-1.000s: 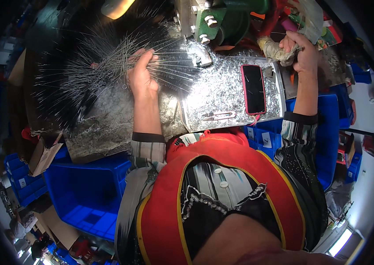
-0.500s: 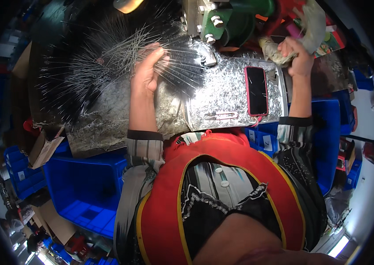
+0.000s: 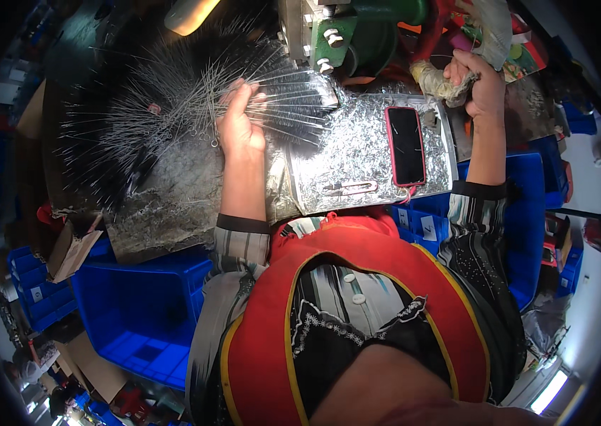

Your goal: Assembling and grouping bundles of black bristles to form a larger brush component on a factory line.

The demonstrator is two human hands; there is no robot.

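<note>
My left hand point(image 3: 238, 122) grips a fan of thin metal wire rods point(image 3: 283, 106) with small hooked ends, held over the foil-covered bench point(image 3: 357, 153). A large heap of the same wire rods point(image 3: 130, 121) spreads out to the left. My right hand point(image 3: 481, 82) is closed on a cloth-wrapped handle point(image 3: 441, 84) beside a green machine point(image 3: 346, 32) at the back of the bench. The rod tips reach toward the machine's bolted plate.
A phone in a red case point(image 3: 407, 145) lies on the bench between my arms, with a bent wire piece point(image 3: 350, 188) near the front edge. Blue plastic bins point(image 3: 137, 312) stand below left and another blue bin point(image 3: 527, 213) at right. A cardboard box point(image 3: 73, 245) sits at left.
My left hand has shifted right and up along the rod bundle, toward the green machine. My right hand stays on the wrapped handle.
</note>
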